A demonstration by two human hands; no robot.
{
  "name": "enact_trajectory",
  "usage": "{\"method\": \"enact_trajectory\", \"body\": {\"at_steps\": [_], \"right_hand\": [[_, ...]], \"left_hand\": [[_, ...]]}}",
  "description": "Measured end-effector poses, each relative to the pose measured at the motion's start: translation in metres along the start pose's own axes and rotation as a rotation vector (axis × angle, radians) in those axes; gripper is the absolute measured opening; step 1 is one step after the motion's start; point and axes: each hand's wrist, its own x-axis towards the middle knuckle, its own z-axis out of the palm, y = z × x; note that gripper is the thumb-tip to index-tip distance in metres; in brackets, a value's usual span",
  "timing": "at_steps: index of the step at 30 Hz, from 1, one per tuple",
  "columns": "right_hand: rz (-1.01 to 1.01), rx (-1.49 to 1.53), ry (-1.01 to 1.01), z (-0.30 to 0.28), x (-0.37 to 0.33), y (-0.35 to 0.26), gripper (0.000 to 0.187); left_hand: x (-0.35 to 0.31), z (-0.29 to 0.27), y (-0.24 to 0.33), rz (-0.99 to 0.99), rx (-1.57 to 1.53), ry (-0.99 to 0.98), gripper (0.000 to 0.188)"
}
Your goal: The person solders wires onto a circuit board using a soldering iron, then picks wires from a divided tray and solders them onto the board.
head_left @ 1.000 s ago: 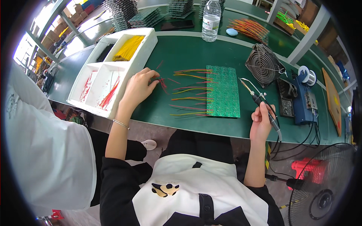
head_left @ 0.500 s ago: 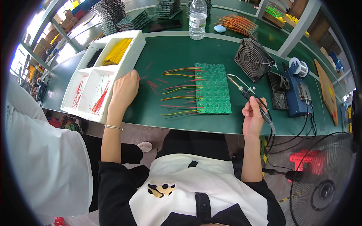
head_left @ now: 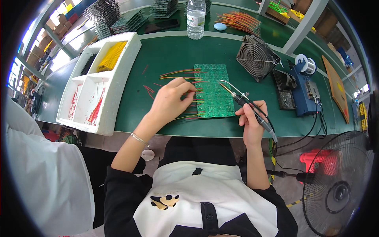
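Note:
A green circuit board panel (head_left: 215,94) lies on the bench in front of me, with red, yellow and dark wires (head_left: 177,72) sticking out from its left edge. My left hand (head_left: 170,99) is over these wires, thumb and forefinger pinched at the board's left edge. A thin red wire appears to be between the fingertips, though mostly hidden there. In my right hand (head_left: 252,120) is a soldering iron (head_left: 241,101) with a curved metal feed tube alongside it. Its tip points up and left over the right half of the board. Loose red wires (head_left: 149,91) lie left of the board.
A white foam tray (head_left: 128,75) with yellow, black and red wires stands left. Behind the board are a water bottle (head_left: 196,19) and a small fan (head_left: 257,58). A blue soldering station (head_left: 306,93) with a solder spool (head_left: 306,64) stands right. Another person's white sleeve (head_left: 47,170) is at left.
My left hand has moved right, from beside the tray to the board's left edge. The soldering iron has come left, its tip now above the board. The whole view has shifted slightly.

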Motion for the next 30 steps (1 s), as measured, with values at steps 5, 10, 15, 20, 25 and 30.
{"method": "enact_trajectory", "body": {"at_steps": [5,10,15,20,25,30], "right_hand": [[0.015,0.041,0.018,-0.004,0.006,0.000,0.017],[0.060,0.002,-0.041,-0.004,0.002,0.000,0.019],[0.036,0.005,-0.008,-0.009,-0.006,0.000,0.022],[0.029,-0.005,0.010,-0.008,-0.009,-0.003,0.023],[-0.108,-0.163,0.077,0.004,-0.007,0.001,0.018],[-0.121,-0.206,0.100,0.004,-0.009,0.000,0.017]], "left_hand": [[0.011,0.021,-0.006,0.100,0.025,0.030,0.007],[0.014,0.019,-0.005,0.185,0.091,0.016,0.005],[0.007,0.021,-0.001,0.082,0.038,-0.001,0.009],[0.004,0.021,0.000,0.082,0.023,-0.022,0.008],[0.005,0.023,-0.005,0.088,0.112,0.119,0.005],[0.006,0.025,-0.010,0.064,0.131,0.135,0.004]]}}
